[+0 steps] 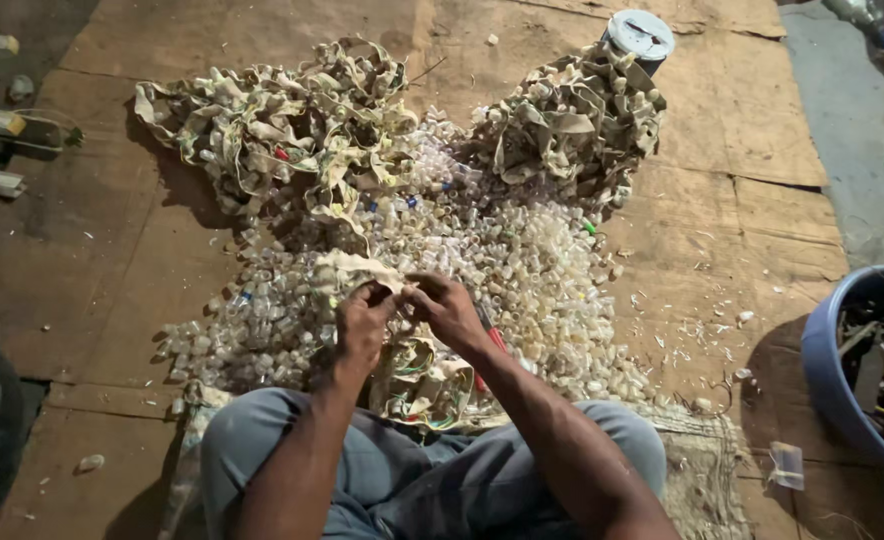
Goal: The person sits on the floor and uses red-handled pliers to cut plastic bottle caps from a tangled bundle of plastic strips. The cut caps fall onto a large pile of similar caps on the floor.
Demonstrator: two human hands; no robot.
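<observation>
We see our left hand (364, 322) and right hand (446, 305) meeting just above our lap, both clenched on the same crumpled strip of pale plastic blister packaging (357, 270). The fingers of each hand pinch the strip from opposite sides, and the strip droops to the left from between them. Under the right wrist a red-handled tool (493, 338) shows partly; we cannot tell whether it is gripped or merely lying there.

Beneath the hands another wad of strips (424, 385) lies against our knees. Ahead spreads a broad heap of small clear and yellowish capsules (482, 255), lying on the brown cardboard floor covering (752, 200). Beyond the heap sit two large tangled piles of strips, one at the left (272, 125) and one at the right (572, 120). A round metal tin (639, 35) stands just behind the right pile, touching it. At the far right edge a blue plastic basin (827, 370) holds dark scraps, well apart from the hands.
</observation>
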